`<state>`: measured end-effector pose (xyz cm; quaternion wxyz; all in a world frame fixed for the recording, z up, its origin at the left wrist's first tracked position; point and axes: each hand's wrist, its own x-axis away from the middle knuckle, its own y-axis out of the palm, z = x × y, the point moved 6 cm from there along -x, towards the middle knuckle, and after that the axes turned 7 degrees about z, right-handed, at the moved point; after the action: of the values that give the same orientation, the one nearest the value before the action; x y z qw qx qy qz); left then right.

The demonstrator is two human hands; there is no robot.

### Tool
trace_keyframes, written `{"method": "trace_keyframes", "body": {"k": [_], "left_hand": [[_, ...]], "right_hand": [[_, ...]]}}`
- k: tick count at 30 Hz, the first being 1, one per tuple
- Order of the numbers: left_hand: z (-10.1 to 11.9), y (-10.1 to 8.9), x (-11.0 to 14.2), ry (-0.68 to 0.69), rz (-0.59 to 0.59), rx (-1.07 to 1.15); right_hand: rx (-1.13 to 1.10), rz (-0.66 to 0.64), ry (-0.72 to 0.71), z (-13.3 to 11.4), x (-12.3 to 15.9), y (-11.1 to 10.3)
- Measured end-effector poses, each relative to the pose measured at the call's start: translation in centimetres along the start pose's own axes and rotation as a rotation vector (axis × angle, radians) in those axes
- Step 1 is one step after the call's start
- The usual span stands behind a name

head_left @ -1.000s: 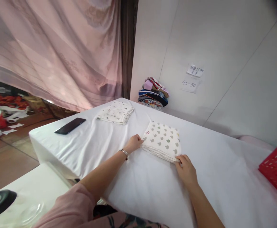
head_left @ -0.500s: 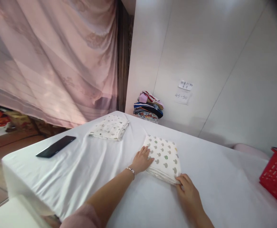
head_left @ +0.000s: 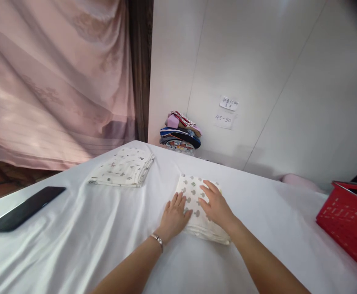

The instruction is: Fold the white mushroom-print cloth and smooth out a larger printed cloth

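A white cloth with grey mushroom prints [head_left: 196, 222], folded into a square of several layers, lies in front of me. On its left edge rests my left hand [head_left: 174, 214], flat with the fingers out and a bracelet at the wrist. My right hand [head_left: 216, 204] is over the top of the cloth, fingers spread, hiding part of the print. Neither hand grips anything. Farther left, a second folded white cloth with small printed figures [head_left: 121, 167] lies apart from both hands.
Under everything is a white-covered table [head_left: 105, 253]. A dark flat device [head_left: 25, 208] lies at the left. Stacked folded fabrics [head_left: 181, 132] stand by the wall at the back. At the right is a red basket [head_left: 346, 220]. A pink curtain [head_left: 58, 81] hangs at the left.
My right hand has left the cloth's near right corner and moved up onto its top, with its fingers spreading. The left hand stays at the left edge. The view has shifted right.
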<state>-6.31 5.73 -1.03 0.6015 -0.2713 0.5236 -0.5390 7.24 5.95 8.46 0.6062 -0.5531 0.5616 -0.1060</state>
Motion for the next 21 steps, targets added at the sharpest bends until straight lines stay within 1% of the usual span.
{"method": "trace_keyframes", "body": {"k": [2,4,6,8,9,11,14,17,19,21], "left_hand": [[-0.1,0.2,0.0,-0.004,-0.001,0.009],[-0.3,0.3,0.1,-0.009,-0.012,0.022],[-0.4,0.5,0.2,-0.014,-0.028,0.038],[-0.5,0.6,0.2,-0.012,-0.04,0.056],[-0.5,0.6,0.2,-0.012,-0.044,0.064],[-0.5,0.6,0.2,-0.016,-0.051,0.076],[-0.7,0.7,0.2,-0.03,-0.062,0.09],[-1.0,0.8,0.3,-0.026,-0.064,0.125],[-1.4,0.9,0.2,-0.02,-0.088,0.177],[-2.0,0.7,-0.2,-0.064,-0.114,0.241]], "right_hand": [[0.038,0.027,-0.042,0.1,-2.2,1.6],[0.112,0.001,0.013,2.0,-3.8,3.5],[0.193,-0.099,0.149,5.1,-4.3,5.8],[0.245,-0.263,0.307,8.6,-3.8,8.3],[0.259,-0.341,0.36,10.0,-3.3,9.5],[0.279,-0.418,0.394,11.7,-2.5,11.1],[0.294,-0.406,0.377,12.4,-2.0,12.0],[0.29,-0.403,0.388,12.3,-2.0,11.9],[0.281,-0.402,0.387,12.2,-2.1,11.8],[0.267,-0.397,0.381,12.2,-2.1,11.8]]}}
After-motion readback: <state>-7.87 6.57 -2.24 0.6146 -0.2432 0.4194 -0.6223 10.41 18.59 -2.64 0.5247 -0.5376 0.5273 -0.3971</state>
